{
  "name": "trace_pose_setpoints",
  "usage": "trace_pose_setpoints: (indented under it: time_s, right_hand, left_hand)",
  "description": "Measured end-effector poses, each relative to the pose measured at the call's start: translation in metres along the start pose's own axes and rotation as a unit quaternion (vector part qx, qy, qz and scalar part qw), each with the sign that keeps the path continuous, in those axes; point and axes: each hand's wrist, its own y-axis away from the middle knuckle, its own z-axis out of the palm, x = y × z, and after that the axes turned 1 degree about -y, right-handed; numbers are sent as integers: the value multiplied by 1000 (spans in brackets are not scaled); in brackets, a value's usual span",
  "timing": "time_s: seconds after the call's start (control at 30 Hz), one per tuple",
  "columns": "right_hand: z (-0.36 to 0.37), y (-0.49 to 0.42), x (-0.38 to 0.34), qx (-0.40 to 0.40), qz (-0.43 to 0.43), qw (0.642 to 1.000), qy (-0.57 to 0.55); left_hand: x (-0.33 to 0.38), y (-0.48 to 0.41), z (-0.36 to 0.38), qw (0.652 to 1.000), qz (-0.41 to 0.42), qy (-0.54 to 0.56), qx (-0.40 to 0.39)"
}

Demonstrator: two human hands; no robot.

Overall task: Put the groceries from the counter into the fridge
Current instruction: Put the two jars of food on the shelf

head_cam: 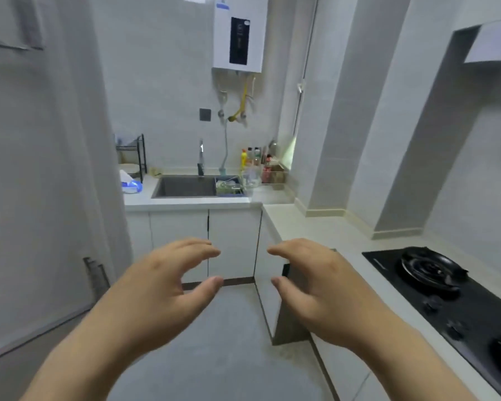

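Both hands are raised side by side over the grey floor (229,342), well apart from any grocery. The left hand (168,282) and the right hand (313,282) are released, with fingers loosely curved, thumbs facing each other, grasping nothing. The right hand hides part of the counter's near edge.

The fridge (41,183) is the tall grey body on the left, its door closed. The L-shaped white counter (315,227) runs along the back wall and down the right side. On it, left of the one dark sink (185,186), lies a white-and-blue package (130,183), just below a black dish rack (133,154). Right of the sink stand a clear glass jug (250,179) and a cluster of bottles (255,160), too blurred to count. Which of these are the groceries I cannot tell.

One faucet (201,160) stands behind the sink, and one white water heater (239,33) hangs above it. On the right lies a black gas hob (446,299) with two burners and two knobs. White cabinet doors (232,244) close the space under the sink.
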Motion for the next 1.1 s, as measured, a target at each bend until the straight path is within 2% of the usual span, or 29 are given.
trace_pose_setpoints:
  time_s: [0.3, 0.53, 0.93, 1.1]
  right_hand:
    - [-79, 109, 133, 48, 192, 979, 55]
    - [-120, 178, 206, 106, 273, 954, 60]
    - [-167, 264, 265, 142, 378, 912, 76]
    - [-179, 304, 281, 174, 439, 879, 71]
  left_hand:
    - [116, -89, 116, 989, 71, -15, -129]
    - [202, -128, 183, 978, 139, 19, -156]
    - [309, -154, 269, 944, 251, 66, -202]
    - [348, -157, 296, 925, 291, 92, -228]
